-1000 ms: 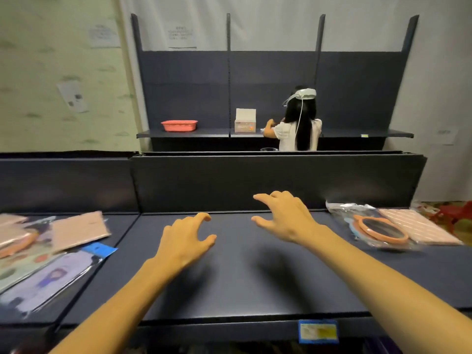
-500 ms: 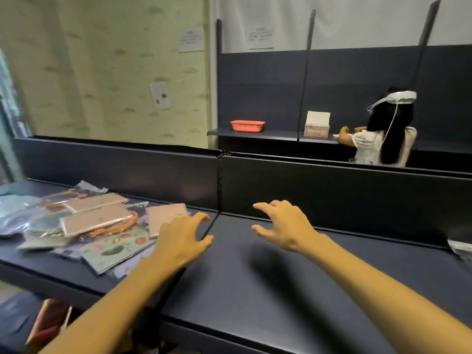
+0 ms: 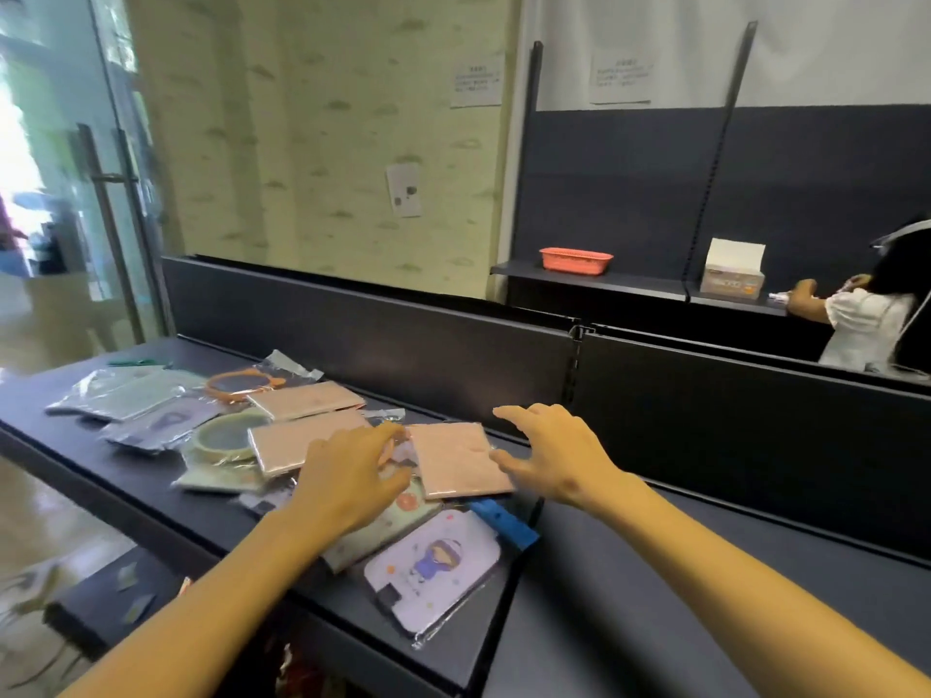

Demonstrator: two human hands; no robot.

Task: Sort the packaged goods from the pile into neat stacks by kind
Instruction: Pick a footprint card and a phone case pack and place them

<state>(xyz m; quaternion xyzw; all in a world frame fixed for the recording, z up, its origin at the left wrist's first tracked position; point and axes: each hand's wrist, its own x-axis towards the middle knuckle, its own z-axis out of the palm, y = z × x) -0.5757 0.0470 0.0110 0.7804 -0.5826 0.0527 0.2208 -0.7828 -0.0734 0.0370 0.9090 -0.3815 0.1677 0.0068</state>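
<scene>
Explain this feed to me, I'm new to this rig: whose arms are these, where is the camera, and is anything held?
No machine here: a person works bare-handed, and the one camera sits on their head, looking forward and down. The left hand and right hand reach out with fingers spread over a pile of packaged goods on a dark shelf; neither holds anything. The pile has three flat pink packs, two round hoops in bags, one orange and one green, and a cartoon pack nearest the camera. Behind, another person stands at a far shelf with an orange basket and a box.
</scene>
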